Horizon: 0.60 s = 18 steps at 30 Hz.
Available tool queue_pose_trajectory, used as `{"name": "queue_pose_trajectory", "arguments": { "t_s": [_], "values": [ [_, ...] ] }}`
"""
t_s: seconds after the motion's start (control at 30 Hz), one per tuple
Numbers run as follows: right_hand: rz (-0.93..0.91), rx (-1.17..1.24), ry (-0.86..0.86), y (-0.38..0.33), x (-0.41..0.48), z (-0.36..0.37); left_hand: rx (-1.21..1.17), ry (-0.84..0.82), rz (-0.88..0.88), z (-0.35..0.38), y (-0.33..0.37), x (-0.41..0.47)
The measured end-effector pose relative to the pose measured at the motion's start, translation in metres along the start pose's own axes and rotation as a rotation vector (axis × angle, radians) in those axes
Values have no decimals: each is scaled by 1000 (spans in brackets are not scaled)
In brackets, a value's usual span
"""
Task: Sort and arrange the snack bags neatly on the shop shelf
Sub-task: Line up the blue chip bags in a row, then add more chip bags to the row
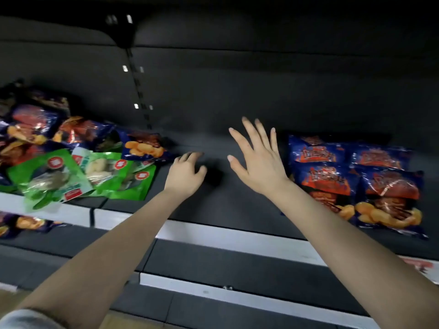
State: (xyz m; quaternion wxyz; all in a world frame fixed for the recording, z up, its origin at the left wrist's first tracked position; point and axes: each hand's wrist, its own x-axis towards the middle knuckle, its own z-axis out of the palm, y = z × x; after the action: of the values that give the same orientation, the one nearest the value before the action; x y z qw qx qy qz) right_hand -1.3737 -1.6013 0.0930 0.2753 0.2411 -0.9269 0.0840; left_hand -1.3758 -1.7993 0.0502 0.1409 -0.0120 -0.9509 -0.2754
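**Overhang risk**

Both hands hold nothing: left hand (187, 170) loosely curled over the dark grey shelf (225, 205), right hand (257, 162) spread. Blue foil snack bags (356, 176) lie tidy at right. Crinkly green plastic bags (78, 176) overhang the front lip, and a hasty grab could spill them.

Over the dark shelf (213, 205), left hand (186, 173) and splayed right hand (257, 162), between jumbled snack bags (71, 172) and tidy blue bags (356, 184).
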Motion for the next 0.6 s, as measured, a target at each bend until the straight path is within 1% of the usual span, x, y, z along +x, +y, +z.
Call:
{"name": "queue_pose_trajectory", "arguments": {
  "t_s": [0.23,0.37,0.5,0.6],
  "values": [
    [-132,125,-61,-66,37,39,35,116,-137,-47,-59,-27],
    [-197,171,-109,-102,54,63,74,106,-239,-65,-88,-45],
    [-218,204,-147,-133,69,88,217,68,-190,-65,-99,-53],
    [-182,219,-198,-151,79,105,256,66,-190,-62,-99,-51]
  ]
}}
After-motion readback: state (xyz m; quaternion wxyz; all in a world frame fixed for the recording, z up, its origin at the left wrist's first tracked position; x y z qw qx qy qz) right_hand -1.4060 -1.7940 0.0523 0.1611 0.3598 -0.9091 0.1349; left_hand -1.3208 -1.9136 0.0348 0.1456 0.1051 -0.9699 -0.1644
